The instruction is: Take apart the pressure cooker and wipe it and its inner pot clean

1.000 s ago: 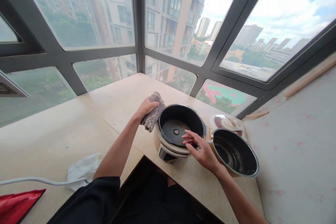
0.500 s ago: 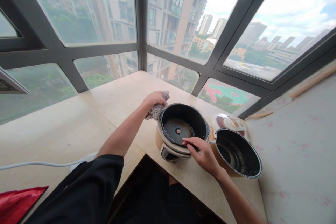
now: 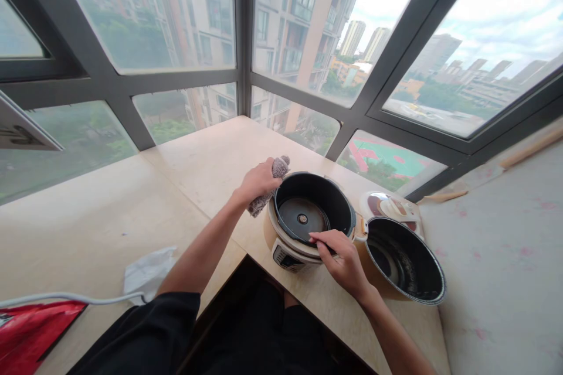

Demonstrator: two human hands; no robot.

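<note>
The left hand (image 3: 258, 180) has its fingers closed round a bunched grey-brown cloth (image 3: 281, 166), gripping it just beside the left side of a multi-cooker (image 3: 291, 259); an end of the cloth sticks out above the fist and another below. The cooker stands open on the pale tabletop (image 3: 189, 164), near the inner corner of the cut-out in the tabletop's near edge; its dark well shows a small round centre piece, and its control panel faces that near edge.

The right hand (image 3: 341, 255) is at the cooker's near right rim, fingers bent and thumb drawn close to them; whether they grasp or touch the rim I cannot tell. Just right of the cooker, toward the tabletop's right edge, sits a dark-lined inner pot (image 3: 400, 261); behind it, by the wall (image 3: 505, 269), lies a white-and-maroon lid (image 3: 380, 204); toward the tabletop's near left corner are a crumpled white sheet (image 3: 147, 269), a white cable (image 3: 65, 296) and a red packet (image 3: 37, 331).
</note>
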